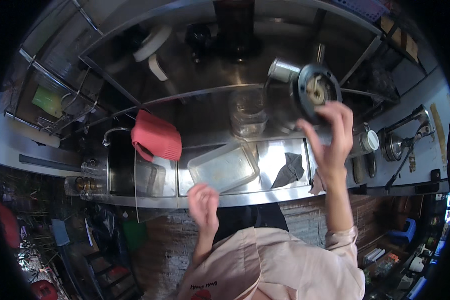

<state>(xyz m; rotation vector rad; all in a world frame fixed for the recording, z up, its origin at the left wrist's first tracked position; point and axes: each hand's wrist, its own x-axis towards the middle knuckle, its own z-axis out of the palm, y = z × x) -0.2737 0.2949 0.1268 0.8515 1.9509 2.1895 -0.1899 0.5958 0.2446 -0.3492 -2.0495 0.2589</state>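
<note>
Above the right part of the steel desk (265, 198), the right hand (331, 145) is raised, thumb and fingers (344, 114) spread by a round, dark-rimmed object (305, 86); contact is unclear. At the desk's front edge, the blurred left hand (203, 206) hovers near the clear tray (222, 167), between a red cloth (156, 136) leftward and a grey cloth (289, 171) rightward.

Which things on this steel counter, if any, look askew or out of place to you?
The translucent rectangular tray sits slanted to the steel counter's front edge, and the dark grey cloth to its right lies rumpled. No spill or damage stands out.
</note>
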